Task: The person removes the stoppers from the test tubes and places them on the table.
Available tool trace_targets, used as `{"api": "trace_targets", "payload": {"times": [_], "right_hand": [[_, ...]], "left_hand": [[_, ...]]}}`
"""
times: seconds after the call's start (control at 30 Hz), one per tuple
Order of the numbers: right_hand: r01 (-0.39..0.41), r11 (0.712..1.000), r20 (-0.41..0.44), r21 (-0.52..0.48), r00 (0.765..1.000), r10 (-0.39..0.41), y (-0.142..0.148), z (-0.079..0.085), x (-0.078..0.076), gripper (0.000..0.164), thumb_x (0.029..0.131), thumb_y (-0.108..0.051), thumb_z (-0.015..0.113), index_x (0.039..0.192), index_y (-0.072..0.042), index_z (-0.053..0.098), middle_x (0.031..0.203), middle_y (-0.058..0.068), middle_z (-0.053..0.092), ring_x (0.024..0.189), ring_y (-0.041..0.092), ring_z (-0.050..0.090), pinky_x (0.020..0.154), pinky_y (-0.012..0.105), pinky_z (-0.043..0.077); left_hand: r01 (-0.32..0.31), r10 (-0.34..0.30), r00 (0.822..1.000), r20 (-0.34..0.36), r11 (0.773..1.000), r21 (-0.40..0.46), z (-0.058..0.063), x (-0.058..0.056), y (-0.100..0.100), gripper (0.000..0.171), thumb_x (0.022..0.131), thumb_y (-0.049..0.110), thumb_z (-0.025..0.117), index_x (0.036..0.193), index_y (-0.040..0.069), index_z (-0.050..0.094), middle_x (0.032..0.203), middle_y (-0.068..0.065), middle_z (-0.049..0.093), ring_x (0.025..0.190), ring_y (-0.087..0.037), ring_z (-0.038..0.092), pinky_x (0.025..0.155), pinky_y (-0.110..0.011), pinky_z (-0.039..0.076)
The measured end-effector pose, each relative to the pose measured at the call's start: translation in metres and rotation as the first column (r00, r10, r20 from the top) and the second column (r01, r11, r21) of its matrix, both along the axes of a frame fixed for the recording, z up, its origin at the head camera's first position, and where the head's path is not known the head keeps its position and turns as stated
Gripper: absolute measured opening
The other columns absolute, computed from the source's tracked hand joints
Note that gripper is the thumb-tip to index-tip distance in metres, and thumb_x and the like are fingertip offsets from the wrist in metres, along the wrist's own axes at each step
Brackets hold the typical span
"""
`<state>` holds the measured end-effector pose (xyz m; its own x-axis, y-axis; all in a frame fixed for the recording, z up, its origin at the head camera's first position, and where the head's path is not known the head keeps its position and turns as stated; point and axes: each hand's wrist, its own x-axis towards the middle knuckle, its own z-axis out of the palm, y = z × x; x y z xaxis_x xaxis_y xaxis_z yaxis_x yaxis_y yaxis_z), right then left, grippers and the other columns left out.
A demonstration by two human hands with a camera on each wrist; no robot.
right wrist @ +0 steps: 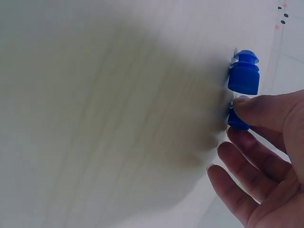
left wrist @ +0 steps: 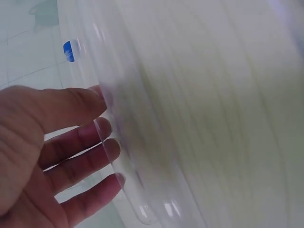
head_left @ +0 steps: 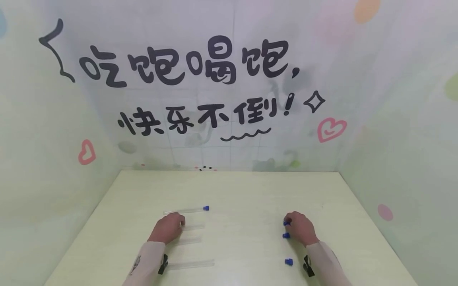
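My left hand (head_left: 167,228) is over the left side of the table. Its thumb and fingertips pinch a clear test tube (head_left: 195,227) lying flat, its left part hidden by the hand. In the left wrist view, the fingertips of this hand (left wrist: 71,137) meet the tube's near edge. On the right, my right hand (head_left: 300,228) pinches a small blue stopper (right wrist: 238,119) at the table surface between thumb and index finger. Right beside it sits another blue stopper (right wrist: 244,78). The other fingers of the right hand (right wrist: 270,156) are loosely bent.
Behind the left hand lies a tube (head_left: 184,210) with a blue stopper (head_left: 206,208) at its right end. Two further tubes, one nearer (head_left: 189,240) and one nearest (head_left: 193,263), lie in front. A blue stopper (head_left: 288,261) stands near the right sleeve. Printed walls (head_left: 229,151) enclose the table (head_left: 247,198).
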<state>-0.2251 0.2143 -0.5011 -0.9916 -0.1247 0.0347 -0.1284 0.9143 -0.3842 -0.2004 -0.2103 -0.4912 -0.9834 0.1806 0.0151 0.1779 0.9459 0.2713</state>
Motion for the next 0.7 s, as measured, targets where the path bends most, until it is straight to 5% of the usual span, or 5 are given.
{"api": "trace_targets", "payload": {"times": [0.2,0.33,0.7], "right_hand": [[-0.012,1.0,0.029,0.007,1.0,0.012,-0.001,0.002,-0.001,0.018,0.079,-0.01,0.071,0.096,-0.003,0.069,0.088,0.007,0.065,0.077,0.018,0.061,0.069,0.038,0.052],[-0.016,1.0,0.016,0.004,1.0,0.016,-0.002,0.007,0.001,0.027,0.081,-0.021,0.073,0.101,-0.003,0.068,0.092,0.008,0.064,0.077,0.017,0.06,0.068,0.037,0.052],[-0.067,0.998,-0.068,-0.009,0.995,0.066,-0.009,0.02,0.004,0.029,0.082,-0.023,0.072,0.102,-0.002,0.067,0.098,0.011,0.065,0.081,0.023,0.063,0.069,0.04,0.052]], "left_hand": [[-0.017,0.017,0.999,0.04,1.0,-0.002,0.002,0.001,-0.001,0.021,0.074,0.007,0.07,0.094,0.004,0.064,0.084,-0.007,0.06,0.07,-0.018,0.054,0.069,-0.041,0.05],[-0.035,0.035,0.997,0.066,0.999,0.01,0.006,0.006,-0.002,0.035,0.079,0.022,0.072,0.106,0.002,0.062,0.095,-0.01,0.062,0.083,-0.026,0.061,0.077,-0.05,0.05],[0.024,-0.024,0.998,-0.05,1.0,0.001,0.025,0.012,0.007,0.031,0.082,0.024,0.07,0.105,0.004,0.063,0.094,-0.009,0.063,0.083,-0.026,0.061,0.077,-0.047,0.049]]}}
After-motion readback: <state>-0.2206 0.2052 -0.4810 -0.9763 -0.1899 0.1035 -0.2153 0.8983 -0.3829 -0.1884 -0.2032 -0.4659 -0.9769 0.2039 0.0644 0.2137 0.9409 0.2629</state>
